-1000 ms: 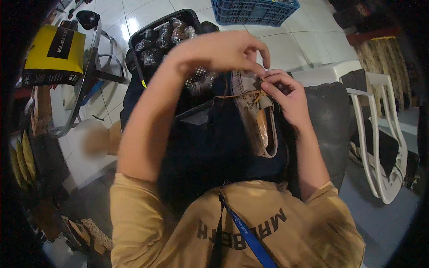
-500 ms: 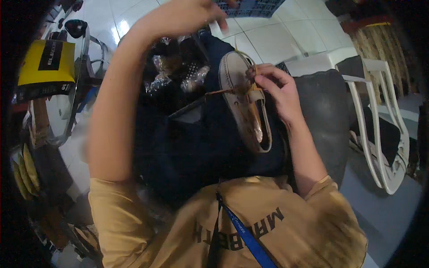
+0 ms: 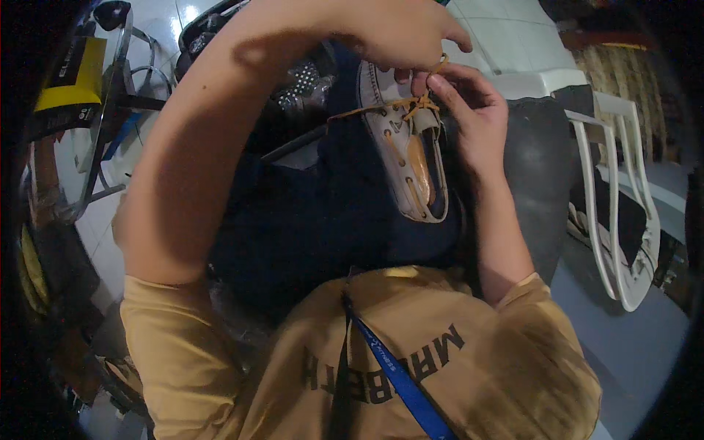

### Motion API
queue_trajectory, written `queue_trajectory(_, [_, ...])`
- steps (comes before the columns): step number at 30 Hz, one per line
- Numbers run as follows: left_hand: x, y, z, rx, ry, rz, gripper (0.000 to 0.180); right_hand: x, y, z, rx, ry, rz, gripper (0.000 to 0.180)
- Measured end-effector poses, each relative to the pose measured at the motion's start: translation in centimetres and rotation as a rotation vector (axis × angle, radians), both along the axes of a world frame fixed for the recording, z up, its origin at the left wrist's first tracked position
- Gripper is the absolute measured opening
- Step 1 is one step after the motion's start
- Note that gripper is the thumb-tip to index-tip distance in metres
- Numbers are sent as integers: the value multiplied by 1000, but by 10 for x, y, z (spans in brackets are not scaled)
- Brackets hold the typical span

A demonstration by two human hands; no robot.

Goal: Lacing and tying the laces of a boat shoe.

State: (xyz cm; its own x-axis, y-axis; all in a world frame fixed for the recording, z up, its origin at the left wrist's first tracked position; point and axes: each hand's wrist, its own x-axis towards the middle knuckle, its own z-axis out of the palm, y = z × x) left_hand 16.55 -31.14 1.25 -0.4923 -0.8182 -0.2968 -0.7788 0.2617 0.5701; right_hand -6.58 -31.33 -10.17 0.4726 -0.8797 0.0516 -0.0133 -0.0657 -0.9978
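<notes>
A pale boat shoe (image 3: 396,150) with tan lacing lies across my dark-trousered lap, toe pointing away and heel toward me. Its tan shoelace (image 3: 422,106) is knotted over the tongue, with one loose end stretching left. My right hand (image 3: 473,99) is beside the knot, thumb and fingers pinching the lace. Reaching across from the left, my left hand (image 3: 403,37) covers the toe. One finger sticks out, while the others curl down by the lace where it rises from my right hand; their grip is partly hidden.
Left of the shoe is a dark container (image 3: 293,147) with clear-wrapped items. A white plastic chair (image 3: 631,220) and grey padded seat (image 3: 539,169) stand at the right. A yellow and black box (image 3: 70,92) is at far left beside a metal frame (image 3: 110,110).
My left hand has moved right and down from above the shoe to its toe, near my right hand. My right hand has shifted slightly right and up, still at the lace.
</notes>
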Motion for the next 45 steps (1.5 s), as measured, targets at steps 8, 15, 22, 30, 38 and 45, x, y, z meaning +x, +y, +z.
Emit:
queue_trajectory(8, [-6, 19, 14, -165, 21, -78, 69, -7, -3, -1, -22, -35, -32, 25])
queue_trajectory(15, [-7, -1, 8, -26, 20, -104, 74, -2, -11, -8, -38, -133, -11, 28])
queue_trajectory(22, [3, 20, -5, -75, 311, 8, 64, -12, -13, 0, 20, 97, 114, 37])
queue_trajectory(30, [-6, 41, -119, -171, 804, 477, 36, 0, -4, -1, -163, 18, 100, 47])
queue_trajectory(38, [-28, 47, -137, -92, 1057, 617, 24, -22, 6, 8, -339, 227, 49, 74])
queue_trajectory(45, [-39, 58, -143, -37, 1256, 674, 18, -44, 17, 9, -188, 450, 218, 73])
